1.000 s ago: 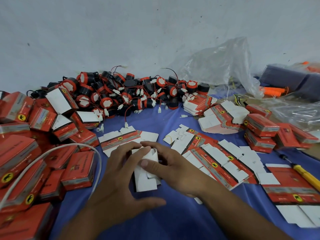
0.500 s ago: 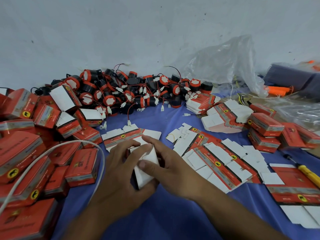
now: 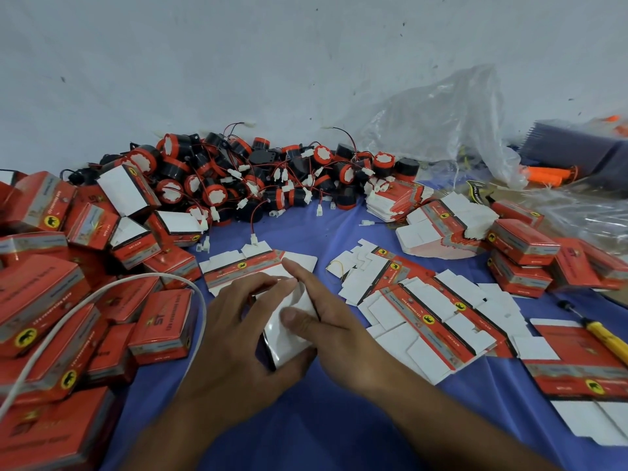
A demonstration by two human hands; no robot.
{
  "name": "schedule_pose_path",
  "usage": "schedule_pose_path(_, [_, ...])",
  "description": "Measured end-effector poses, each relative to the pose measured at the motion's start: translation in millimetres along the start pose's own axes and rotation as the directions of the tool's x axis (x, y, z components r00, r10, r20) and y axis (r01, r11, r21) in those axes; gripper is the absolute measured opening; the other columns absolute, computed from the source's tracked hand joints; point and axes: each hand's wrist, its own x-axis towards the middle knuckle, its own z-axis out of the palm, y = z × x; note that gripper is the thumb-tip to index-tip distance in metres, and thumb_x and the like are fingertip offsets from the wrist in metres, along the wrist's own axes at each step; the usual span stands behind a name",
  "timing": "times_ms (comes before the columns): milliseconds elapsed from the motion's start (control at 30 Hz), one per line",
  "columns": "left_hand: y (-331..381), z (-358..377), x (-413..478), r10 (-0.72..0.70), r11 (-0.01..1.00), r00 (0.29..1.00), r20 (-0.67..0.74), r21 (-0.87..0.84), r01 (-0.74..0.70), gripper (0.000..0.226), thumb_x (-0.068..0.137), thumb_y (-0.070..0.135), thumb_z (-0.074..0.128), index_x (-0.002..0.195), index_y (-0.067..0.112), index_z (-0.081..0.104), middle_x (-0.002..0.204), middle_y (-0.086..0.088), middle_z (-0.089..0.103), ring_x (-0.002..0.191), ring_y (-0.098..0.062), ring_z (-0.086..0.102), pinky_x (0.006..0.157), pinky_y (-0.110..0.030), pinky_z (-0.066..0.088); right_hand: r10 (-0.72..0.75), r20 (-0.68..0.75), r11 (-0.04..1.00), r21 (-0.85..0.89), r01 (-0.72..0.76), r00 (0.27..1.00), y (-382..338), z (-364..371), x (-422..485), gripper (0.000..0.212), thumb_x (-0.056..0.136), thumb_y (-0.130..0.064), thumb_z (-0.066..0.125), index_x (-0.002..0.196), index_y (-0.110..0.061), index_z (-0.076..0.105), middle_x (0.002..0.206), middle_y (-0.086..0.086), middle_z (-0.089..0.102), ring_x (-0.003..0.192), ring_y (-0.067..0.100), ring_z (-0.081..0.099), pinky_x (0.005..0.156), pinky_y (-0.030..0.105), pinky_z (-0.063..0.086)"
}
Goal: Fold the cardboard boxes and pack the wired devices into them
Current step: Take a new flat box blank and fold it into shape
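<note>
Blue cloth [image 3: 339, 419] is spreading under everything, and the half-folded box [image 3: 292, 338] is sitting on it near the middle, white side up, between the two hands. Left of the half-folded box, a big pile of closed red boxes [image 3: 44, 300] is leaning every way. Behind the half-folded box, against the pale wall, a heap of wired devices [image 3: 258, 178] is lying tangled, black and red with small white plugs. Behind it and to the right, a clear plastic bag [image 3: 441, 130] is slumping. Right of the half-folded box, flat box blanks [image 3: 424, 311] are overlapping one another, one more lying just behind it. The left hand [image 3: 238, 334] is gripping the half-folded box, fingers curled across its top and thumb tucked under its near corner. The right hand [image 3: 336, 331] is pinching it, thumb pressing on the white face and forefinger lying along the far edge; its other fingers are hiding behind the card. A white cable [image 3: 102, 290] is arching over the boxes left of the half-folded box. Far to its right, a yellow-handled screwdriver [image 3: 605, 338] is resting on a blank.
</note>
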Motion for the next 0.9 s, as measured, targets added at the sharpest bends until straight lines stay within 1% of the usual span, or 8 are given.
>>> schedule_pose_path(133, [-4, 0, 0, 0.037, 0.999, 0.999, 0.032, -0.005, -0.037, 0.072, 0.075, 0.046, 0.071, 0.135, 0.014, 0.047, 0.135, -0.005, 0.048, 0.128, -0.022, 0.047, 0.097, -0.050, 0.045, -0.030, -0.003, 0.998, -0.053, 0.029, 1.000, 5, -2, -1, 0.048, 0.100, -0.023, 0.050, 0.137, -0.052, 0.038, 0.130, -0.039, 0.055, 0.128, -0.009, 0.049, 0.104, 0.013, 0.041])
schedule_pose_path(200, [-7, 0, 0, 0.059, 0.998, 0.997, 0.045, 0.011, -0.060, 0.074, 0.076, 0.048, 0.073, 0.136, 0.015, 0.046, 0.136, -0.005, 0.049, 0.129, -0.023, 0.047, 0.097, -0.050, 0.045, -0.046, 0.003, 0.994, -0.102, 0.047, 0.999, 5, -4, -2, 0.049, 0.104, -0.025, 0.048, 0.141, -0.053, 0.033, 0.131, -0.043, 0.052, 0.129, -0.011, 0.046, 0.103, 0.010, 0.039])
schedule_pose_path(300, [-10, -1, 0, 0.105, 0.993, 0.994, 0.024, 0.052, -0.106, 0.070, 0.080, 0.049, 0.070, 0.135, 0.013, 0.048, 0.134, -0.007, 0.053, 0.126, -0.022, 0.050, 0.096, -0.048, 0.046, -0.107, 0.002, 0.957, -0.270, 0.103, 0.994, 0, -3, -5, 0.051, 0.108, -0.032, 0.043, 0.153, -0.045, 0.020, 0.130, -0.049, 0.046, 0.128, -0.015, 0.045, 0.100, 0.004, 0.035])
schedule_pose_path(433, [-9, -1, -1, 0.131, 0.988, 0.991, 0.003, 0.080, -0.131, 0.070, 0.078, 0.044, 0.071, 0.135, 0.012, 0.048, 0.130, -0.010, 0.056, 0.123, -0.023, 0.053, 0.095, -0.047, 0.048, -0.203, -0.022, 0.872, -0.460, 0.170, 0.979, 0, 3, -5, 0.058, 0.107, -0.042, 0.039, 0.159, -0.035, 0.013, 0.130, -0.046, 0.044, 0.130, -0.008, 0.046, 0.107, 0.013, 0.037])
schedule_pose_path(567, [-10, -2, -1, 0.117, 0.987, 0.993, 0.013, 0.105, -0.118, 0.071, 0.078, 0.043, 0.070, 0.136, 0.010, 0.047, 0.130, -0.013, 0.057, 0.122, -0.029, 0.055, 0.093, -0.049, 0.049, -0.201, -0.008, 0.874, -0.454, 0.175, 0.980, -2, 4, -3, 0.061, 0.107, -0.039, 0.039, 0.159, -0.036, 0.008, 0.140, -0.044, 0.032, 0.137, -0.012, 0.034, 0.114, 0.012, 0.028])
schedule_pose_path(700, [-10, -4, -1, 0.065, 0.991, 0.998, -0.005, 0.114, -0.064, 0.071, 0.085, 0.051, 0.062, 0.130, -0.003, 0.055, 0.130, -0.017, 0.058, 0.121, -0.033, 0.057, 0.092, -0.051, 0.050, -0.213, 0.078, 0.867, -0.445, 0.225, 0.974, -2, -8, -4, 0.061, 0.109, -0.028, 0.041, 0.161, -0.024, 0.010, 0.154, -0.032, 0.025, 0.143, -0.012, 0.023, 0.114, 0.010, 0.020])
schedule_pose_path(800, [-8, -6, 1, 0.054, 0.995, 0.998, -0.010, 0.088, -0.053, 0.072, 0.083, 0.050, 0.066, 0.129, -0.004, 0.056, 0.130, -0.016, 0.058, 0.120, -0.033, 0.057, 0.091, -0.052, 0.051, -0.295, 0.068, 0.851, -0.435, 0.294, 0.953, -5, -9, -4, 0.056, 0.108, -0.022, 0.041, 0.152, -0.047, 0.018, 0.137, -0.033, 0.047, 0.126, -0.005, 0.046, 0.100, 0.005, 0.032])
schedule_pose_path(900, [-7, -7, 1, 0.045, 0.997, 0.999, -0.005, 0.070, -0.045, 0.074, 0.075, 0.045, 0.073, 0.128, -0.004, 0.057, 0.129, -0.015, 0.058, 0.120, -0.032, 0.057, 0.090, -0.052, 0.051, -0.367, 0.017, 0.851, -0.397, 0.343, 0.930, -6, -7, -2, 0.053, 0.109, -0.021, 0.041, 0.136, -0.065, 0.029, 0.121, -0.006, 0.058, 0.107, 0.014, 0.056, 0.088, 0.017, 0.047])
